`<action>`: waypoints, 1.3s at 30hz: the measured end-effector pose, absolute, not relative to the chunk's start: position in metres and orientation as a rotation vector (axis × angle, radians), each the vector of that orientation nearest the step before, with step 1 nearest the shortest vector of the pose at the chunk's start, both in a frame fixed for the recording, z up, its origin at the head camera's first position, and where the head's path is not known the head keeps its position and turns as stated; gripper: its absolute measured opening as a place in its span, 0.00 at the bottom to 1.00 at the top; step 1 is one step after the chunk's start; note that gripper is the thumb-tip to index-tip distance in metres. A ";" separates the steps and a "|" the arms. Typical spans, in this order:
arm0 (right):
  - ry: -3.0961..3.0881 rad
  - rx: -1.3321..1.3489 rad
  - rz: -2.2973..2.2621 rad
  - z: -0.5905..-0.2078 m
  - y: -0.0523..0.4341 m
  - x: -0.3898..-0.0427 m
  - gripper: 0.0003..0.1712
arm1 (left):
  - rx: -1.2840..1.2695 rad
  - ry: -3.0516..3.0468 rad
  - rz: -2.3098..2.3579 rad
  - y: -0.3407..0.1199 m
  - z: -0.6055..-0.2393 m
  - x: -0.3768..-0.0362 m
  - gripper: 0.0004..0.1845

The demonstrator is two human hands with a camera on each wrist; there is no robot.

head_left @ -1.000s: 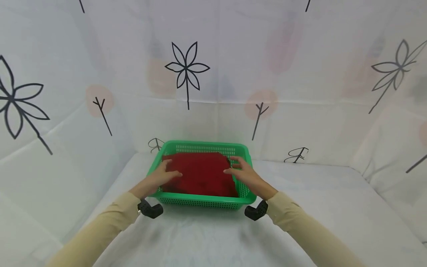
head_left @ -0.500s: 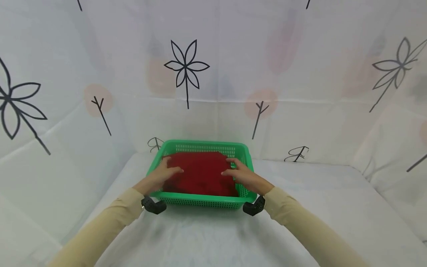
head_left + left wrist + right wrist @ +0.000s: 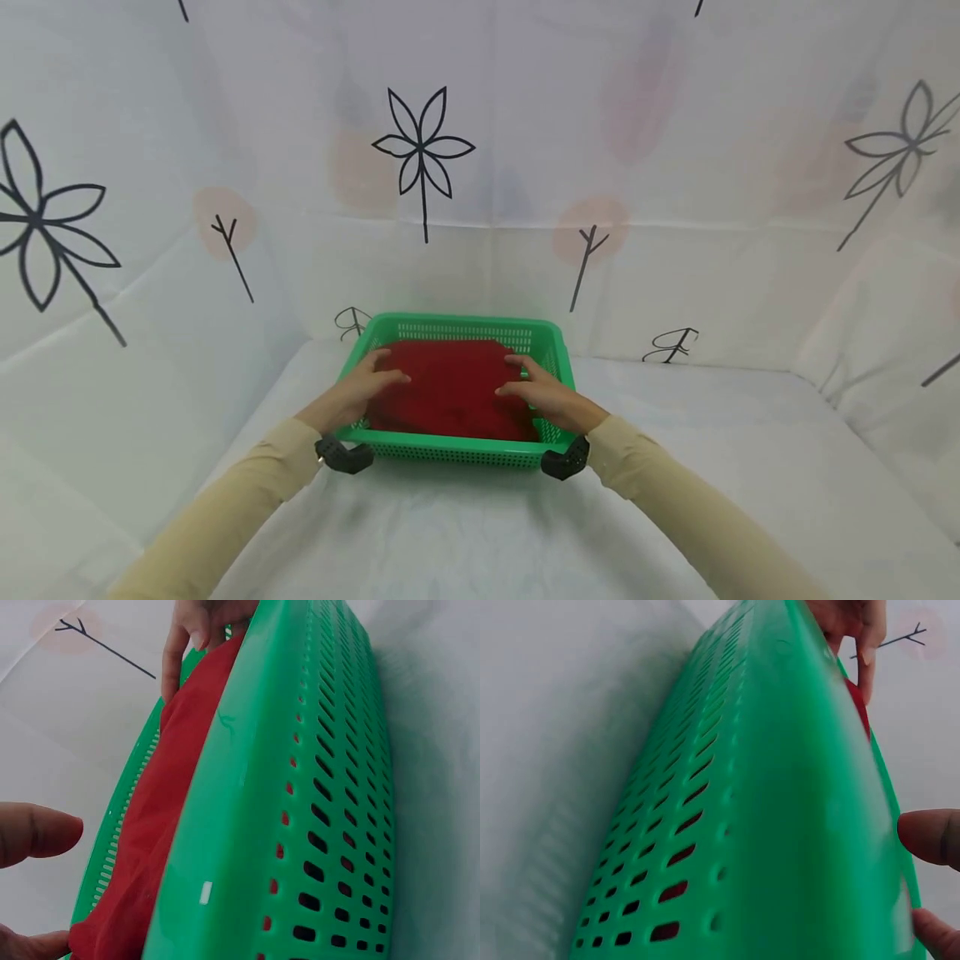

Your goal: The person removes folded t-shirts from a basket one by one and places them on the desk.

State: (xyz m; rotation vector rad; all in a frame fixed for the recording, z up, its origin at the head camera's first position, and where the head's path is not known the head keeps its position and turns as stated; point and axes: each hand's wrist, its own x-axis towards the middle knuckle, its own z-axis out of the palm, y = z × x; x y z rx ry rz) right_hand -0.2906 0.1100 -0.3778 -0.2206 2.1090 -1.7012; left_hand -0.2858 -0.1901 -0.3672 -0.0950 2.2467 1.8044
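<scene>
A red cloth (image 3: 450, 387) lies spread inside a green plastic basket (image 3: 457, 447) with slotted walls. My left hand (image 3: 351, 395) is over the cloth's left end, thumb and fingers apart; in the left wrist view a fingertip touches the edge of the cloth (image 3: 161, 780), while the thumb (image 3: 37, 831) stays clear of it. Over the right end is my right hand (image 3: 552, 397), its thumb and fingers spread too. The right wrist view shows its thumb (image 3: 930, 836) beyond the basket rim, which hides what the fingertips touch.
A white cloth (image 3: 465, 542) covers the table under the basket. White fabric (image 3: 487, 125) printed with dark flowers hangs close behind and at both sides. Each wrist wears a black device, the left one (image 3: 345, 456) and the right one (image 3: 565, 460).
Both hands have come slightly closer to the cloth, the right one moving a little to the left. The basket and cloth stay in place.
</scene>
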 end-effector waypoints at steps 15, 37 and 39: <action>2.061 -0.248 -1.820 -0.381 0.106 -0.294 0.40 | 0.007 2.293 1.709 -0.190 -0.364 -0.285 0.45; 2.025 -0.306 -1.884 -0.384 0.104 -0.296 0.42 | 0.051 2.178 1.758 -0.199 -0.368 -0.285 0.43; 2.025 -0.310 -1.890 -0.383 0.103 -0.296 0.41 | 0.087 2.164 1.757 -0.200 -0.369 -0.285 0.45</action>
